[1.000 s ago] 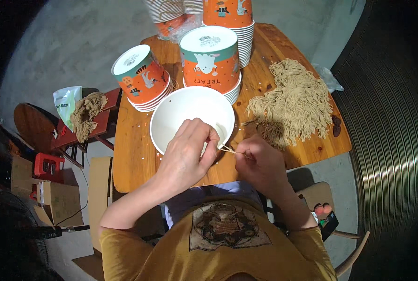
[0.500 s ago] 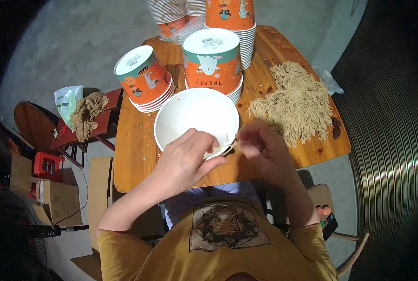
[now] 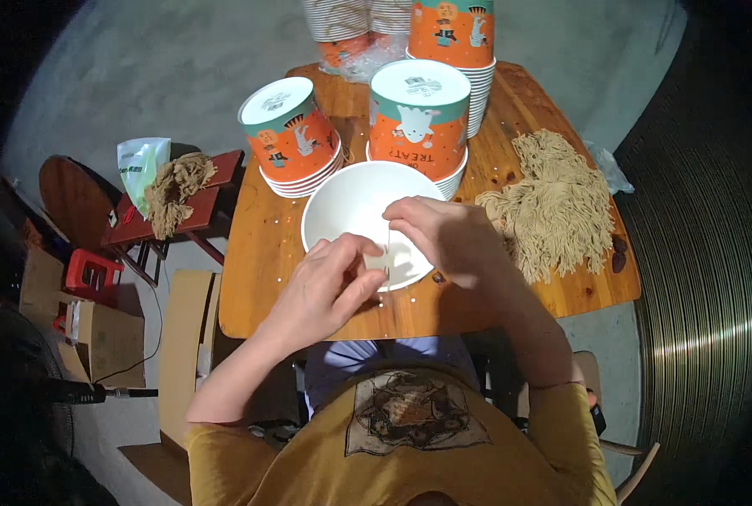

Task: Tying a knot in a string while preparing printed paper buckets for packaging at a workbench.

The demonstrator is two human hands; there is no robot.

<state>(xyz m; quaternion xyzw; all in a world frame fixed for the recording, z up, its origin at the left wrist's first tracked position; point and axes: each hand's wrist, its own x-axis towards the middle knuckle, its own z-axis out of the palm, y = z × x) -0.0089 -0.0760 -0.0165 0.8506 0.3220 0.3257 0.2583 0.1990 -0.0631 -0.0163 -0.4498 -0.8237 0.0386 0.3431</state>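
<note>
A white-lined paper bucket (image 3: 339, 202) stands mouth up near the table's front edge, tilted toward me. My left hand (image 3: 329, 287) is over its near left side, thumb and forefinger curled close together at a thin pale cord (image 3: 389, 244). The cord runs upward over the bucket's opening to my right hand (image 3: 447, 236), whose fingertips pinch its upper end. Shadow and fingers hide part of the near rim. To the right lies a heap of beige cords (image 3: 557, 211).
Upside-down orange-and-green bucket stacks (image 3: 418, 131) stand behind the bucket, with a shorter stack (image 3: 290, 139) at left and a taller one (image 3: 452, 38) farther back. The wooden table (image 3: 258, 253) has small white specks. At left, a red bench (image 3: 215, 190) holds more cord (image 3: 177, 190).
My right hand has moved left and upward from beside the rim to over the bucket, drawing the cord upright. The left hand remains at the near side. The view has shifted slightly.
</note>
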